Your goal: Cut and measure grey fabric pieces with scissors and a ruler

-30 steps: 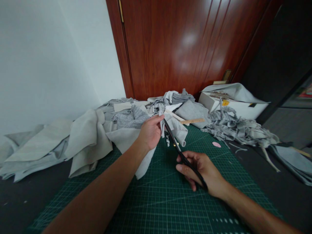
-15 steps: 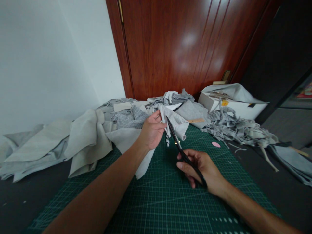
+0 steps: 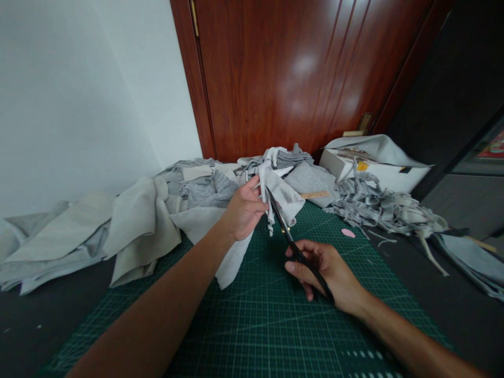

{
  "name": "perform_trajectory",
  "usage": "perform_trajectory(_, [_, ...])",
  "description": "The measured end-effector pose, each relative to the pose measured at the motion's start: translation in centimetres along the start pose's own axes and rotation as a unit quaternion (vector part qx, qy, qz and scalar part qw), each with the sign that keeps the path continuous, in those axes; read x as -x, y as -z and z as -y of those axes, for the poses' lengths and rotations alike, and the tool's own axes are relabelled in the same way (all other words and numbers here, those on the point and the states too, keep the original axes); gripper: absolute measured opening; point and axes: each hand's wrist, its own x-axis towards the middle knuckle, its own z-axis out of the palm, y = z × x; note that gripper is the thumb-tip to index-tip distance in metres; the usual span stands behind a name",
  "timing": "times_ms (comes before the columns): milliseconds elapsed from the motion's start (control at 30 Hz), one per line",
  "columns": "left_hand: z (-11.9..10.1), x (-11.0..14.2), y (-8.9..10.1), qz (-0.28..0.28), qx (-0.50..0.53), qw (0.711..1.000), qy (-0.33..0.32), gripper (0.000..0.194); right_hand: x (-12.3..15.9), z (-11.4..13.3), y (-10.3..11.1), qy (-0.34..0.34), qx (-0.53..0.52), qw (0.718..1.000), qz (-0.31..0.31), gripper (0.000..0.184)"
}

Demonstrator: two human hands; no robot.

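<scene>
A pale grey piece of fabric [image 3: 288, 195] is pinched in my left hand [image 3: 246, 206] above the far part of the green cutting mat [image 3: 271, 310]. A narrow strip of it dangles beside my fingertips. My right hand [image 3: 321, 268] is closed round the black handles of a pair of scissors [image 3: 284, 227]. The blades point up and away from me, with their tips against the fabric close to my left fingers. Behind and below my left hand, another grey cloth piece [image 3: 232, 265] lies on the mat.
Folded grey fabric [image 3: 134, 210] is heaped on the left, more cloth [image 3: 214, 189] along the back. A wooden ruler [image 3: 315, 195] lies on cloth. To the right are a white box [image 3: 378, 170], tangled fabric strips [image 3: 386, 210] and a pink oval piece [image 3: 348, 232]. A wooden door [image 3: 275, 79] stands behind.
My left hand has shifted very slightly, and the held fabric hangs a little differently, its strip spread more at the top. The scissors have stayed almost in place at the fabric.
</scene>
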Motion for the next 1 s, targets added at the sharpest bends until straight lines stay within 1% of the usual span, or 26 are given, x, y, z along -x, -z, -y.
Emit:
perform_trajectory(133, [-0.16,0.11,-0.08,0.008,-0.001,1.0,-0.002,0.075,0.08,-0.02,0.01,0.002,-0.001,1.0,-0.002,0.047])
perform_trajectory(267, [0.02,0.18,-0.06,0.011,-0.002,1.0,0.002,0.079,0.02,-0.03,-0.02,0.002,-0.004,1.0,-0.013,0.048])
perform_trajectory(400, [0.18,0.16,-0.06,0.012,-0.003,1.0,0.003,0.079,-0.06,-0.04,-0.07,0.0,-0.006,1.0,-0.018,0.05])
perform_trajectory(600, [0.1,0.29,-0.37,0.027,0.003,1.0,0.005,0.073,-0.06,0.12,-0.09,0.008,-0.004,1.0,-0.019,0.051])
perform_trajectory(833, [0.02,0.35,-0.41,0.026,0.01,0.999,0.02,0.084,0.03,0.24,-0.05,0.007,0.002,1.0,-0.015,0.05])
perform_trajectory(900, [0.04,0.32,-0.39,0.027,0.01,0.999,0.018,0.082,0.02,0.17,-0.03,0.008,0.004,1.0,-0.016,0.049])
perform_trajectory(1000, [0.06,0.28,-0.36,0.032,0.01,0.999,0.014,0.073,0.02,0.05,-0.02,0.01,0.005,1.0,-0.017,0.048])
